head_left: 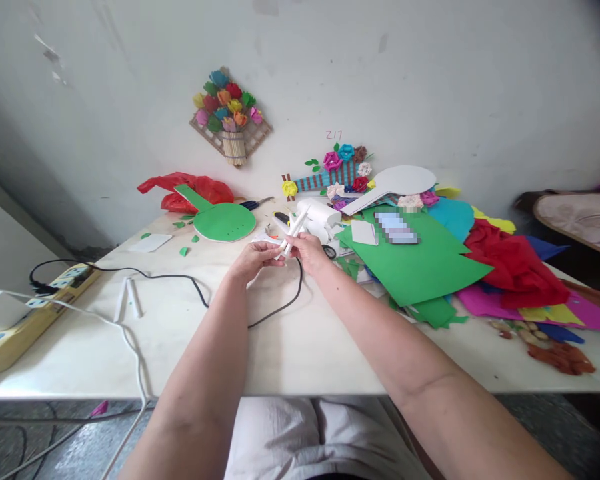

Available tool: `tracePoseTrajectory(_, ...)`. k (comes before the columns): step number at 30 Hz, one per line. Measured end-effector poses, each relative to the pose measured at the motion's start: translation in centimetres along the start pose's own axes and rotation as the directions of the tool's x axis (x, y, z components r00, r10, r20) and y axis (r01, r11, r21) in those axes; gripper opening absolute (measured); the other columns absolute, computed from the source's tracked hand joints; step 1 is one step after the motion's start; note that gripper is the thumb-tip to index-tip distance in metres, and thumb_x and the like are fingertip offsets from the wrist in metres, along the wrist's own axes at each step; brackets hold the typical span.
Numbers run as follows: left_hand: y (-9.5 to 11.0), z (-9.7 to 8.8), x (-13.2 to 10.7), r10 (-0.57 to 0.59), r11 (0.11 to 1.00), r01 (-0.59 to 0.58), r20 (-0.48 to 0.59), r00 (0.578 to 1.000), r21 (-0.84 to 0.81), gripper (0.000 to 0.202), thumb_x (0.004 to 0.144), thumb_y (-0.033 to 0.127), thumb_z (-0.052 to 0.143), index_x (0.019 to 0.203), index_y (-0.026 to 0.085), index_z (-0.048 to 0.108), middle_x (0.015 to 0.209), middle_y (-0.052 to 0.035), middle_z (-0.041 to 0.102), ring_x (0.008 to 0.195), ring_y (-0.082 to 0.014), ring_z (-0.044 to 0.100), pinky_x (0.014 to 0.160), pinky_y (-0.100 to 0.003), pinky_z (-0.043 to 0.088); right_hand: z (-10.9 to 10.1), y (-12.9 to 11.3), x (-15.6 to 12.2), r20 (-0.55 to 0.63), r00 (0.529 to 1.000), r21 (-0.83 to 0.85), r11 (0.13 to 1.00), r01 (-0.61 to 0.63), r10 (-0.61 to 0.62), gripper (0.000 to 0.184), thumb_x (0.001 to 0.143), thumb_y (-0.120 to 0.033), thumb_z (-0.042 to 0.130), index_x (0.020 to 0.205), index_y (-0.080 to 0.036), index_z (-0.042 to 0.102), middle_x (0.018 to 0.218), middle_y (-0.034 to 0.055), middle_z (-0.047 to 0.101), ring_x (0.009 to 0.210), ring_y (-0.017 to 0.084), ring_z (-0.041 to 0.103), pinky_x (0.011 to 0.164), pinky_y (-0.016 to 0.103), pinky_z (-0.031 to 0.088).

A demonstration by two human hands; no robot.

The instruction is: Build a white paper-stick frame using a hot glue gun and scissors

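Observation:
Out over the middle of the table, both hands meet around a small bunch of slim white sticks [298,225], which point up and to the right. My left hand [260,261] grips their lower ends with fingers closed. From the other side, my right hand [307,251] pinches the same bunch, its fingertips close to the left ones. I cannot tell what the sticks are made of. Just behind the hands lies a white roll [320,212]. A black cable [293,297] loops on the table beneath the wrists.
At left are a yellow power strip [63,300], two loose white strips [128,300] and a green paddle-shaped board [225,222]. Green sheets [420,273], a phone [396,228], a white paddle shape [405,180] and red cloth-like material [515,263] crowd the right. Flower crafts [230,110] stand along the wall.

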State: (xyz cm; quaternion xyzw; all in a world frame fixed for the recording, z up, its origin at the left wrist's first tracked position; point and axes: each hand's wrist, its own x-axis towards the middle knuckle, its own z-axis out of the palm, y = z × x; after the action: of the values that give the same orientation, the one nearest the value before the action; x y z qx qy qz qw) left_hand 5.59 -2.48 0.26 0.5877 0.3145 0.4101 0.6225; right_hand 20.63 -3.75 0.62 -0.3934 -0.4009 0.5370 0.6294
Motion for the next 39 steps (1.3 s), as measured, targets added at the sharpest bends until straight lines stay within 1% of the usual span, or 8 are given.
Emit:
tracePoseTrajectory(6,0.0,-0.2,-0.1,-0.079,0.995,0.076,0.062,0.995,0.058,0.028,0.059,0.030,0.077,0.075,0.009,0.067,0.069,-0.0075,0.068,0.062,-0.0161,0.064,0.071,-0.031,0.051,0.1,-0.1,-0.2,0.014,0.999,-0.088,0.996,0.033,-0.032,0.012,0.063,-0.020,0.067,0.060,-0.012,0.059,0.052,-0.0019,0.056,0.041,0.005,0.046,0.038,0.017,0.036)
tracePoseTrajectory(10,-0.2,-0.3,0.0,-0.055,0.998,0.055,0.018,0.998,0.026,0.026,0.058,0.030,0.077,0.072,0.010,0.065,0.067,-0.0062,0.067,0.062,-0.0151,0.064,0.071,-0.031,0.051,0.3,0.2,-0.1,-0.048,0.997,-0.079,0.995,0.063,-0.067,0.017,0.072,-0.026,0.061,0.062,-0.013,0.058,0.055,-0.0010,0.058,0.042,0.005,0.048,0.040,0.017,0.038)
tracePoseTrajectory(14,-0.1,-0.3,0.0,-0.051,0.999,0.051,-0.041,0.998,-0.002,0.027,0.056,0.027,0.078,0.073,0.010,0.065,0.069,-0.0062,0.067,0.063,-0.0145,0.065,0.074,-0.030,0.051,0.4,0.4,0.1,-0.097,0.988,-0.076,0.991,0.113,-0.120,0.020,0.075,-0.031,0.058,0.065,-0.014,0.057,0.059,-0.0005,0.059,0.043,0.007,0.050,0.043,0.019,0.043)
tracePoseTrajectory(18,-0.1,-0.2,0.0,-0.041,0.999,0.041,-0.015,0.999,-0.011,0.029,0.055,0.025,0.079,0.077,0.010,0.066,0.074,-0.0066,0.068,0.067,-0.0146,0.065,0.079,-0.031,0.051,0.4,0.7,0.4,-0.084,0.984,-0.155,0.978,0.141,-0.155,0.022,0.077,-0.032,0.056,0.063,-0.014,0.056,0.056,-0.0002,0.058,0.045,0.009,0.054,0.044,0.020,0.044)
tracePoseTrajectory(24,-0.2,-0.3,0.1,-0.041,0.999,0.041,0.060,0.997,0.009,0.032,0.055,0.026,0.078,0.082,0.010,0.069,0.082,-0.0087,0.070,0.072,-0.0160,0.065,0.081,-0.032,0.050,0.2,1.0,0.7,-0.048,0.973,-0.312,0.929,0.199,-0.224,0.027,0.078,-0.035,0.053,0.059,-0.016,0.056,0.054,-0.0004,0.057,0.044,0.010,0.055,0.044,0.021,0.044)
tracePoseTrajectory(29,-0.2,-0.3,0.1,-0.050,0.998,0.048,0.058,0.997,0.035,0.034,0.053,0.026,0.079,0.083,0.011,0.070,0.083,-0.0095,0.070,0.073,-0.0171,0.065,0.080,-0.033,0.051,0.2,0.6,0.3,-0.040,0.962,-0.449,0.865,0.222,-0.268,0.028,0.080,-0.034,0.049,0.057,-0.018,0.053,0.049,-0.0020,0.053,0.043,0.011,0.054,0.043,0.021,0.040)
tracePoseTrajectory(33,-0.1,-0.2,0.0,-0.051,0.998,0.049,0.060,0.997,0.030,0.035,0.052,0.025,0.080,0.082,0.011,0.070,0.083,-0.0091,0.070,0.073,-0.0173,0.065,0.080,-0.033,0.051,0.2,0.5,0.2,-0.027,0.948,-0.502,0.825,0.261,-0.316,0.021,0.078,-0.030,0.051,0.060,-0.019,0.051,0.050,-0.0045,0.050,0.042,0.010,0.053,0.044,0.020,0.038)
tracePoseTrajectory(39,0.0,-0.2,0.1,-0.070,0.998,0.069,0.076,0.995,0.008,0.035,0.051,0.022,0.080,0.083,0.011,0.070,0.083,-0.0087,0.070,0.074,-0.0174,0.066,0.081,-0.033,0.050,0.2,0.6,0.3,-0.012,0.937,-0.553,0.784,0.284,-0.348,0.021,0.078,-0.028,0.050,0.059,-0.019,0.046,0.052,-0.0050,0.048,0.044,0.010,0.051,0.047,0.021,0.037)
